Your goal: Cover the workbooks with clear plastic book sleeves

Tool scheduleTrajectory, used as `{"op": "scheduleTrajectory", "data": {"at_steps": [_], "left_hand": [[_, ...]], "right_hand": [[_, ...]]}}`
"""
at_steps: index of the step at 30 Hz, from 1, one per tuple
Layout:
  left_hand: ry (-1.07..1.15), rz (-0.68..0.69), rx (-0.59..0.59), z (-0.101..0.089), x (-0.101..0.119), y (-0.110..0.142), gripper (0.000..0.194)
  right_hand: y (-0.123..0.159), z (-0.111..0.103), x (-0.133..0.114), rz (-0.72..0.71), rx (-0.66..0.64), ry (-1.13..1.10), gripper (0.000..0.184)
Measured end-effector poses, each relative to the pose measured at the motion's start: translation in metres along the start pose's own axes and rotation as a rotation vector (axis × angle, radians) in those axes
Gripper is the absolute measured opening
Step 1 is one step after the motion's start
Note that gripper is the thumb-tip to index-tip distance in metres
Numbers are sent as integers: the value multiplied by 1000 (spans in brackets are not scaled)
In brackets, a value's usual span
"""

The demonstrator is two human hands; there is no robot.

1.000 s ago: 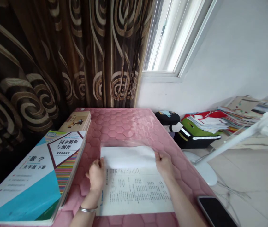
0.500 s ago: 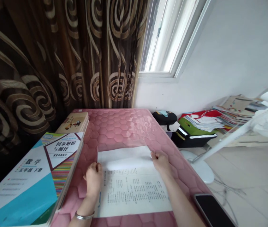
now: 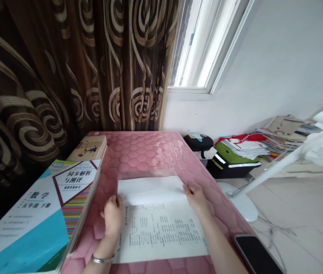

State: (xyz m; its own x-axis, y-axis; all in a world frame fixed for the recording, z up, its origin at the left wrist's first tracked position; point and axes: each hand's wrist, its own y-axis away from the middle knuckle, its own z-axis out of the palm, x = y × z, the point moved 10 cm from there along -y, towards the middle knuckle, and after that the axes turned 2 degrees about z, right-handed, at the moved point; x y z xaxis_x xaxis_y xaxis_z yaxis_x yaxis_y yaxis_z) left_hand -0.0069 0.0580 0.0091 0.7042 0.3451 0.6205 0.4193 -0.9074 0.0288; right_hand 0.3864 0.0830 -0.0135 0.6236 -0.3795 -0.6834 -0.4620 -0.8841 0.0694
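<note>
An open book point(image 3: 164, 232) lies in front of me, turned so that its text runs sideways. Its lower part is printed, while the upper part is a blank white sheet point(image 3: 151, 190). Along the top edge shows a strip of what looks like clear plastic film point(image 3: 147, 175). My left hand point(image 3: 114, 213), with a silver bangle at the wrist, is closed with its fingers curled at the book's left edge. On the opposite side my right hand point(image 3: 194, 198) pinches the right edge near the blank sheet.
Pink padded-pattern tabletop point(image 3: 132, 148) lies under the book. A blue and white workbook point(image 3: 35, 217) and a tan book point(image 3: 89, 148) are stacked at left. A phone point(image 3: 258, 253) sits at lower right. A white fan point(image 3: 275, 167) stands on the floor beside the table.
Both hands keep their grip and have barely moved. The right hand and the book's right edge have shifted very slightly right.
</note>
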Motion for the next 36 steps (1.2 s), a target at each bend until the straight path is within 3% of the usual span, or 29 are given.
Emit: {"op": "scheduleTrajectory", "data": {"at_steps": [6,14,24,29,36], "left_hand": [[-9,4,-15,3,0,0,30],[12,-22,-41,6,0,-1,30],[183,-6,-85,2,-2,-3,33],[129,-1,-85,1,-2,-3,31],[67,-45,-63,4,-1,-3,31]], "right_hand": [[1,2,-9,-9,75,115,35],[3,-4,3,0,7,-131,37],[2,-3,-3,-42,159,9,36],[2,-3,1,-43,81,-70,42],[0,2,-4,-24,88,117,40]]}}
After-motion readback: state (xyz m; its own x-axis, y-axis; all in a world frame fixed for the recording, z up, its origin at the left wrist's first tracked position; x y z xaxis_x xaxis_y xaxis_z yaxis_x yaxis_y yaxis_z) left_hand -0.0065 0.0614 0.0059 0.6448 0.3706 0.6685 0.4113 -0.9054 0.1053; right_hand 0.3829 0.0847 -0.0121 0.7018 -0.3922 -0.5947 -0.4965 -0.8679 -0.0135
